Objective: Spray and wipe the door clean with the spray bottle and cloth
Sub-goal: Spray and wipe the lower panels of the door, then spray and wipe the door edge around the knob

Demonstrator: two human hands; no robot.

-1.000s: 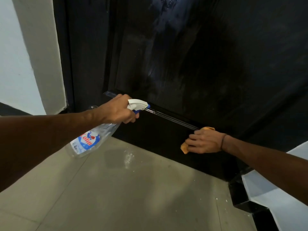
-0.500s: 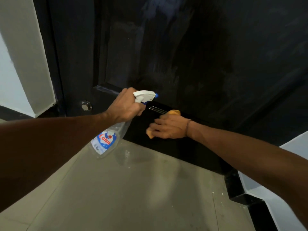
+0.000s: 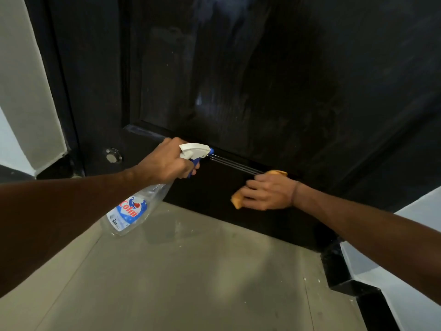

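Observation:
The dark wooden door (image 3: 238,80) fills the upper view, with wet streaks on its panel. My left hand (image 3: 167,161) grips the neck of a clear spray bottle (image 3: 128,211) with a white and blue trigger head, its nozzle pointing right along the door's lower rail. My right hand (image 3: 267,192) presses an orange cloth (image 3: 237,200) flat against the lower rail, just under the panel moulding. Most of the cloth is hidden under the hand.
A round metal door stop (image 3: 112,157) sits low on the door at the left. White wall (image 3: 28,91) stands at the left; a black skirting and white wall (image 3: 381,271) at the right. Beige floor tiles (image 3: 179,283) lie below.
My right hand with the cloth slid left along the lower rail toward the bottle, then back to the right. My left hand kept hold of the bottle.

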